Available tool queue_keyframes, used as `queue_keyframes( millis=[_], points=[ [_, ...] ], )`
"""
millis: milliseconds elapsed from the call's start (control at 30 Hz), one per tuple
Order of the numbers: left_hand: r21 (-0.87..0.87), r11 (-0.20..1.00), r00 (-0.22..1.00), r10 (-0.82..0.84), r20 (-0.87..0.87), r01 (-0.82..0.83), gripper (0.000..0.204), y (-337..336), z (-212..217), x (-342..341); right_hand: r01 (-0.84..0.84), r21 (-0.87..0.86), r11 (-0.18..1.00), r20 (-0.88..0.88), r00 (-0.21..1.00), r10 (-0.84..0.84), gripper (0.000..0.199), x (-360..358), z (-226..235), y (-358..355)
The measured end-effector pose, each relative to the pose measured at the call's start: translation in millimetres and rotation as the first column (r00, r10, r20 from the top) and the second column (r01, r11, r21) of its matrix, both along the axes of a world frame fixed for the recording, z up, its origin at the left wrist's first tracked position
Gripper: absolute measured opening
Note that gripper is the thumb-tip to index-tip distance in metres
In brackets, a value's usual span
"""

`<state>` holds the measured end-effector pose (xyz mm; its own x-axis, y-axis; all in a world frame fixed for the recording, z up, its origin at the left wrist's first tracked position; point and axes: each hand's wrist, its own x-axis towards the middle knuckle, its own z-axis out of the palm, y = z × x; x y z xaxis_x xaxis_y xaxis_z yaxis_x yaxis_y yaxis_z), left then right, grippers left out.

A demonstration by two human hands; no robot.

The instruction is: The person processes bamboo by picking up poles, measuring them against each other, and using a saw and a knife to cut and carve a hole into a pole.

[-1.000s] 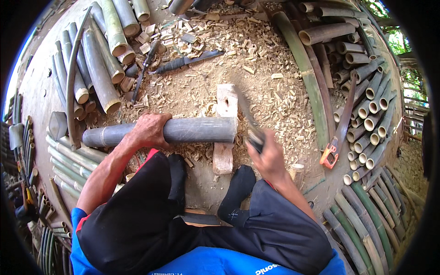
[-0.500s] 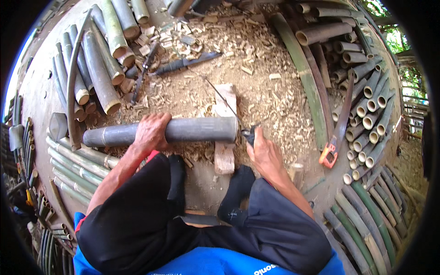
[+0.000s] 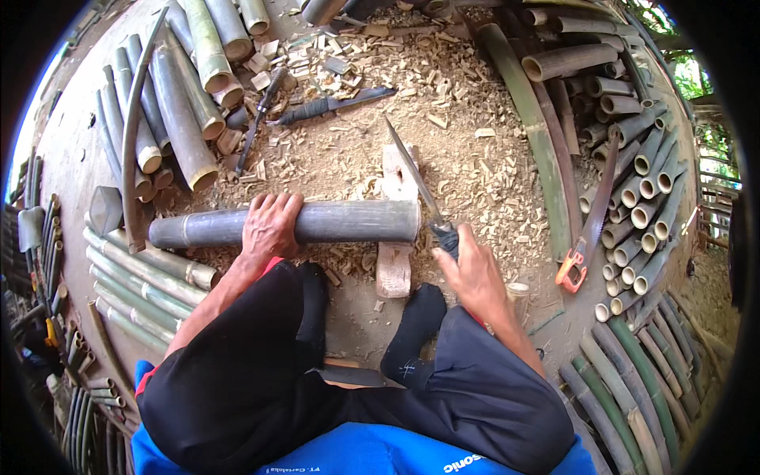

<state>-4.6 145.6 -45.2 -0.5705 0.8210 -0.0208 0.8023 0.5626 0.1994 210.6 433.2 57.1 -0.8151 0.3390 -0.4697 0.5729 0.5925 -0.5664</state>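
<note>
Bamboo tube (image 3: 356,222) across block (image 3: 394,273), chips (image 3: 491,186) around, handsaw (image 3: 593,226)

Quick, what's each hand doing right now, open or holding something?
Left hand: closed over the dark bamboo tube, gripping it from above.
Right hand: closed around the dark handle of a knife.

The person's left hand (image 3: 271,227) holds on to a thick, round, grey bamboo tube (image 3: 356,222), and a pale wooden block (image 3: 393,273) sits under the tube's right end. Just beside that end, the right hand (image 3: 473,265) holds a long, thin metal knife (image 3: 416,176) with a dark handle. Beyond the tube, a dark-bladed knife with a black wrapped handle (image 3: 340,104) lies by little tan wood chips (image 3: 451,87), and well to the tube's right is a long saw with an orange handle (image 3: 571,269).
</note>
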Motion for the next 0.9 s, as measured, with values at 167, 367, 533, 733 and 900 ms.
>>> queue_keyframes(
  millis=[167,367,533,733,900],
  points=[
    [0.037,0.999,0.999,-0.005,0.049,0.003,0.070,-2,6,10,-0.018,0.222,0.975,-0.605,0.781,0.152,0.031,3,19,-24],
    [0.090,0.996,0.997,-0.004,-0.076,0.011,0.072,-8,-18,16,-0.068,0.101,0.993,0.080,0.995,0.060,0.030,10,-6,-7],
    [0.067,0.998,0.997,0.011,-0.072,-0.006,0.075,-7,-6,17,-0.058,0.179,0.982,-0.632,0.758,0.160,0.031,-3,36,-27],
    [0.168,0.986,0.986,0.008,-0.167,0.021,0.074,-3,-11,16,-0.096,0.258,0.961,0.010,0.995,0.097,0.028,17,-52,25],
    [0.148,0.988,0.992,0.052,-0.112,-0.035,0.072,-8,-3,25,-0.017,0.082,0.997,-0.336,0.941,0.044,0.031,3,29,-19]
  ],
)
